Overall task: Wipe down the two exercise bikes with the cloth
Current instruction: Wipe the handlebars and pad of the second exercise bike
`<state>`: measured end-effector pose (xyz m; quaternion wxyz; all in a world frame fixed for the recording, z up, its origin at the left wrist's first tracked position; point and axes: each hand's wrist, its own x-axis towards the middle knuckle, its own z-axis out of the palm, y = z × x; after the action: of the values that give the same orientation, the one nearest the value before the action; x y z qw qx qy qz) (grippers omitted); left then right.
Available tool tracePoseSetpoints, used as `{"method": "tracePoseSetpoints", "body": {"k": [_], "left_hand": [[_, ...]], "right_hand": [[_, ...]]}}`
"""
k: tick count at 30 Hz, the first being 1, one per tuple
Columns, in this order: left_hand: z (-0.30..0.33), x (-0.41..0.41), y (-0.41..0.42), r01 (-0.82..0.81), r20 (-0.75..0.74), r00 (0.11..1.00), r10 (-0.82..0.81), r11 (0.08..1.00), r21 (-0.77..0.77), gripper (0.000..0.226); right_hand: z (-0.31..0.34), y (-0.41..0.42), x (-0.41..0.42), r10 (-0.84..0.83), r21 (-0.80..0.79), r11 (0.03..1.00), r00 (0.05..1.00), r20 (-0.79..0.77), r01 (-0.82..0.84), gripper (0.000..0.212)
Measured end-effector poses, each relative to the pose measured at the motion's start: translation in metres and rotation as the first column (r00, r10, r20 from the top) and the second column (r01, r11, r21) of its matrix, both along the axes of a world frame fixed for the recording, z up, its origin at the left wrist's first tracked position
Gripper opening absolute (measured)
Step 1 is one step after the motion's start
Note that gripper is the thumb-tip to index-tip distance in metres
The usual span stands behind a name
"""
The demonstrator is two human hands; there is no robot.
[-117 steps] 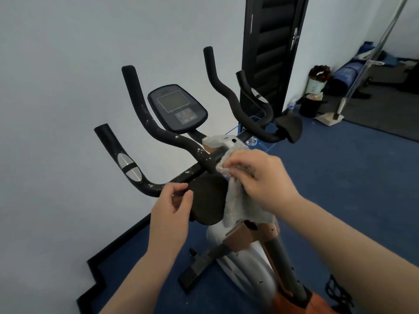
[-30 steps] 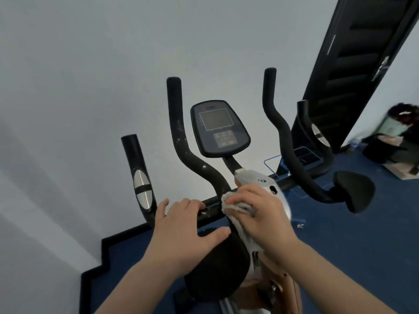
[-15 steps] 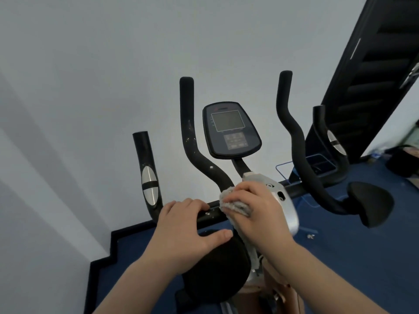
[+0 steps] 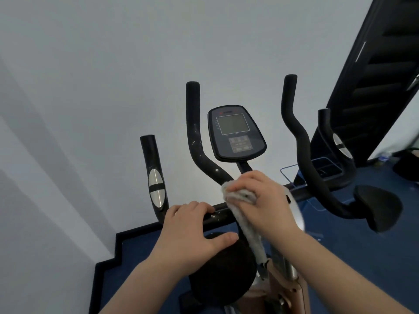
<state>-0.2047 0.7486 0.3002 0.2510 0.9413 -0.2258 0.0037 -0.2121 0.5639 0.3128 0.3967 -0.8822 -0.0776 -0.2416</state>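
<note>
Grey fuzzy cloth (image 4: 240,196), gripped by the right hand (image 4: 266,201), presses against the middle of the black exercise bike handlebar (image 4: 193,137). Just beside, the left hand (image 4: 192,227) curls its fingers over that bar, thumb on a round black pad (image 4: 223,275).

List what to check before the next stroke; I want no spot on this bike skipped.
1. The cloth is gripped in the right hand: ok.
2. The cloth is pressed on the bar junction under the console: ok.
3. The left hand steadies the bike, fingers curled over the crossbar: ok.
4. The left inner handlebar is clean: not ok, white specks.
5. The console screen is clean: cannot tell.
</note>
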Motion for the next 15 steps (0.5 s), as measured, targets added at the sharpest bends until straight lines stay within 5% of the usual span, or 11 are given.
{"method": "tracePoseSetpoints", "body": {"k": [3,5,8,11,15], "left_hand": [[0.000,0.001,-0.001,0.008,-0.022,1.000,-0.007,1.000,0.007,0.070],[0.001,0.001,0.000,0.005,-0.031,0.999,-0.005,1.000,0.005,0.073],[0.004,-0.001,0.000,0.011,-0.044,0.999,-0.011,1.000,0.013,0.071],[0.010,-0.001,0.003,-0.012,-0.024,1.000,0.010,0.996,-0.087,0.060],[0.031,0.029,0.023,-0.164,0.247,0.929,0.275,0.906,-0.390,0.027]], "right_hand": [[-0.004,0.004,0.012,0.094,-0.248,0.966,0.994,0.050,-0.079,0.013],[0.002,0.006,0.027,0.103,-0.233,0.969,0.993,0.061,-0.086,0.013],[0.011,0.008,0.049,-0.050,0.030,0.998,0.998,0.049,0.048,0.007],[0.018,-0.009,0.051,-0.297,0.333,0.899,0.955,-0.019,0.286,0.008],[0.017,-0.011,0.032,0.001,0.006,1.000,0.999,0.045,-0.001,0.017]]}}
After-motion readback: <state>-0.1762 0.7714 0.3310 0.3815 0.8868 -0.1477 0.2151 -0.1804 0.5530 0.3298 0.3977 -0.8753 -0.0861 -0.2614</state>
